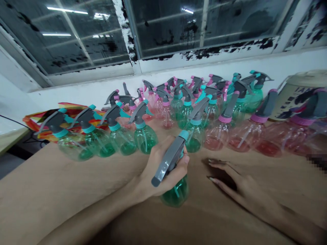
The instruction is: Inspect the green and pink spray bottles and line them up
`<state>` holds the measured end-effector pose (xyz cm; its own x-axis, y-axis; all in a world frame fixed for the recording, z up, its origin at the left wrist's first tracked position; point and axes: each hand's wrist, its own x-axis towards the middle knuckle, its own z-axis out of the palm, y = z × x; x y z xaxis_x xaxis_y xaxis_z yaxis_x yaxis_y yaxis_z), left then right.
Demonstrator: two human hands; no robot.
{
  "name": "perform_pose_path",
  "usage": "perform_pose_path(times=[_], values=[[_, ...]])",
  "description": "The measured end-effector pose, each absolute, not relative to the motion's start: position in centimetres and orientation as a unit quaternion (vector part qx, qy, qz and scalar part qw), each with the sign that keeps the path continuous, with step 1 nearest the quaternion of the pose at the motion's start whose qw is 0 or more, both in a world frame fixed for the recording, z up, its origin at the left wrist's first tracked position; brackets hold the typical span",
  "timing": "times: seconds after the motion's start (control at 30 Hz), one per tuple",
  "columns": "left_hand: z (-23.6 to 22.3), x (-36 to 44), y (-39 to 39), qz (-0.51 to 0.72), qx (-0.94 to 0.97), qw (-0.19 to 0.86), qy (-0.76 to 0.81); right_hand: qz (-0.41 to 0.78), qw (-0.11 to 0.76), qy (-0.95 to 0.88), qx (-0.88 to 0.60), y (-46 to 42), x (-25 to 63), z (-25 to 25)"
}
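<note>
My left hand (163,163) is wrapped around the neck of a green spray bottle (176,195) with a grey trigger head and teal nozzle tip. The bottle is at the table's near middle, its head pointing away from me. To the right, my right hand (237,183) is low over the tabletop, fingers apart and holding nothing. Just beyond the held bottle stands another green spray bottle (194,141). A row of green bottles (146,139) lines up on the left, and pink spray bottles (238,137) continue the row on the right.
Many more pink and green spray bottles (167,115) crowd the table's back against the wall. An orange patterned bag (76,106) lies at the back left. A large cream container (288,92) stands at the back right. Windows (204,27) rise behind the wooden table (51,190).
</note>
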<state>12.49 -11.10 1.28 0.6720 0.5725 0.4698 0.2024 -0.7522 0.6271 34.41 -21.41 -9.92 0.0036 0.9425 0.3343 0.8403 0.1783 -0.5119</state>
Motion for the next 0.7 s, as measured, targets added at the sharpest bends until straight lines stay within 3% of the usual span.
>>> perform_pose_path(times=[0.7], values=[[1.46,12.59,-11.11,0.354,0.855,0.328,0.190,0.073,0.316,-0.727,-0.605,-21.54,34.65,-9.14]])
